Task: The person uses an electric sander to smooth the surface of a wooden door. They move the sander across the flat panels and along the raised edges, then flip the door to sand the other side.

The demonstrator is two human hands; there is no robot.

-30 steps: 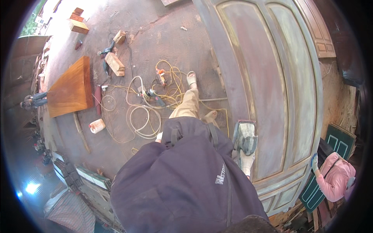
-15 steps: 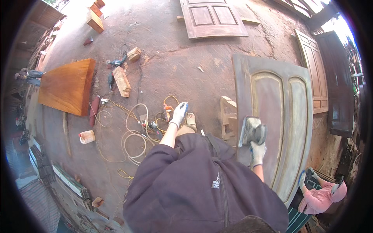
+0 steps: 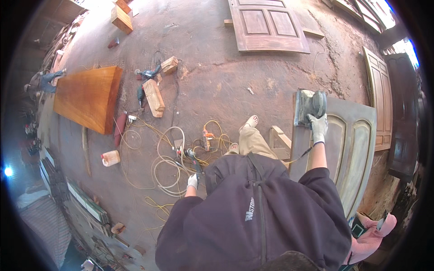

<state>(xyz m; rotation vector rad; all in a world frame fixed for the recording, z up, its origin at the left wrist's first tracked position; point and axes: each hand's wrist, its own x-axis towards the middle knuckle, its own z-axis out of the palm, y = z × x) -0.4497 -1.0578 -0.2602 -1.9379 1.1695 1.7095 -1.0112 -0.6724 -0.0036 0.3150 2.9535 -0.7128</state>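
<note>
My right hand (image 3: 319, 128), in a white glove, is closed around a dark power sander (image 3: 310, 108). The sander sits at the upper left corner of a wooden door (image 3: 332, 128) with arched raised panels and a greyish surface. From near my right wrist a yellow cord (image 3: 300, 156) runs down toward my body. My left hand (image 3: 193, 180), also gloved in white, hangs low at my left side, over the cables on the floor. Its fingers are too small and foreshortened to read.
Coiled hoses (image 3: 168, 174) and yellow cords lie left of my feet, with an orange power strip (image 3: 207, 139). A wooden stand (image 3: 280, 142) is beside the door. Farther left are an orange-brown slab (image 3: 88, 97), a jug (image 3: 110, 158) and wood blocks (image 3: 153, 97). A person in pink (image 3: 368, 237) is at lower right.
The sander in my right hand has moved far up the door to its upper corner. My left hand has dropped back to my side. One foot now shows farther forward.
</note>
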